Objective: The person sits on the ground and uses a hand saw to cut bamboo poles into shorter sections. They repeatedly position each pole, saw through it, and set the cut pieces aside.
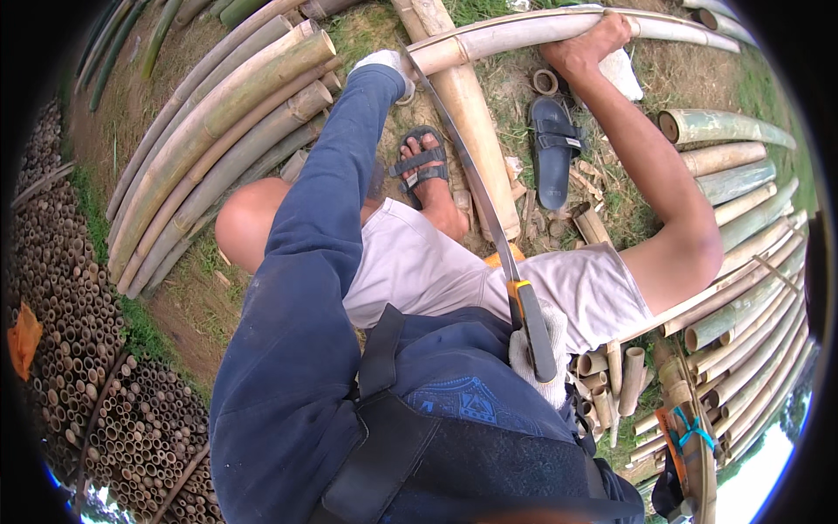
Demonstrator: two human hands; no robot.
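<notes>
Head view, sole entry: my right hand (pixel 543 360), gloved, closed round the handle of a hand saw (pixel 497 229), no slack visible; my left hand (pixel 382 59), gloved, at the near end of a pale bamboo pole (pixel 515 37), just beyond the blade's tip; whether its fingers are shut on an end of the pole I cannot tell, my sleeve and the angle hiding them.

Pole, one: lying across a thick pale post (pixel 483 131); another person's bare hand (pixel 587 42) grips it farther along; the blade stands against its near end.

Work done, in my judgement: several lengths cut, going by the short bamboo pieces (pixel 630 380) beside me and the chips (pixel 585 181) on the ground; the pole's present cut looks in hand, though its depth does not show.

Work left, in my judgement: whatever remains of this cut; perhaps also the long bamboo poles (pixel 209 131) lying at left, uncut as far as shows.
</notes>
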